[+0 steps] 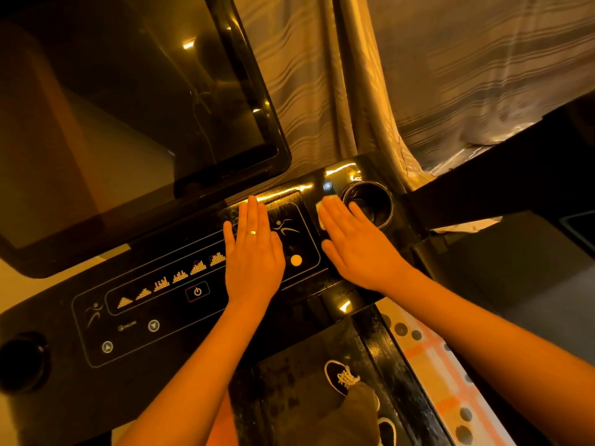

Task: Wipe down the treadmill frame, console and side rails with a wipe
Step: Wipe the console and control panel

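Right fingers: the fingers (335, 217) of the right hand (357, 249) are lying straight and close together, pressing flat on the wipe (322, 210), just right of the frame's centre.
Left fingers: the fingers (252, 214) of the left hand (254, 252) are lying straight and side by side, flat on the panel at centre frame and holding nothing; a ring (252, 232) is showing on one of them.
Wipe: only its pale upper-left edge is peeking out from under the right hand, just beside the cup holder (370, 201).
Surface: the glossy black console (161, 317) is running from the lower left to centre right, carrying lit bar symbols, a power symbol (197, 291) and an orange dot (296, 260) between the two hands.
Screen: a dark screen (128, 123) is filling the upper left, reflecting small lights.
Room: a striped curtain (450, 75) is hanging across the upper right; amber light is tinting everything.
Below: a black side rail (396, 365) is running down to the lower right beside the dusty belt (289, 397), where a dark laced shoe (341, 378) is standing; a patterned floor covering (450, 381) is lying right of the rail.
Hard to make out: a round dark knob (22, 362) at the left edge is sitting in shadow; the dark shape crossing the right side is too dim to identify.
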Motion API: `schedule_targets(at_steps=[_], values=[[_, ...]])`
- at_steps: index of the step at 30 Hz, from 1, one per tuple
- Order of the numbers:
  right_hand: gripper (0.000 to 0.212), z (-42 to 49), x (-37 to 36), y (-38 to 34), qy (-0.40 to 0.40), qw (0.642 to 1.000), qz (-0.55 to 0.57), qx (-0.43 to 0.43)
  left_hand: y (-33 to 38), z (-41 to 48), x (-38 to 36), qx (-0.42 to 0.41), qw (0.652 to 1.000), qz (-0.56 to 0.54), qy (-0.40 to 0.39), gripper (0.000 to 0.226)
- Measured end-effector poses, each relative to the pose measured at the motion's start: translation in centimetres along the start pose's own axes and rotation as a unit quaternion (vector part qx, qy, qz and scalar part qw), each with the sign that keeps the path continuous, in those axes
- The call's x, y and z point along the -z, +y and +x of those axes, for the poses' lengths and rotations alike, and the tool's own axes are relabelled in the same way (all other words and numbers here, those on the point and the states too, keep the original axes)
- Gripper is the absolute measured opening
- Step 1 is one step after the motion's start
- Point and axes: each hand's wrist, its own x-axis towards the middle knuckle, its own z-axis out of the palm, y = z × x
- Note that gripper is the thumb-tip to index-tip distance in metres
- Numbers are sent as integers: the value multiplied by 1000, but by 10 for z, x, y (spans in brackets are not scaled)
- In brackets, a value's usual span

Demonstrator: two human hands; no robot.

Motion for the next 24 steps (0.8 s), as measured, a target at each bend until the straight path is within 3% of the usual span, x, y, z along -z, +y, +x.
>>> schedule_targets(at_steps=[15, 24], values=[[61, -85, -14, 15, -56, 996, -14, -69, -1, 0, 1, -4, 1000, 8, -12, 58], [63, -92, -16, 30, -16, 986, 21, -166, -1, -1, 0, -3, 1000, -2, -11, 58]])
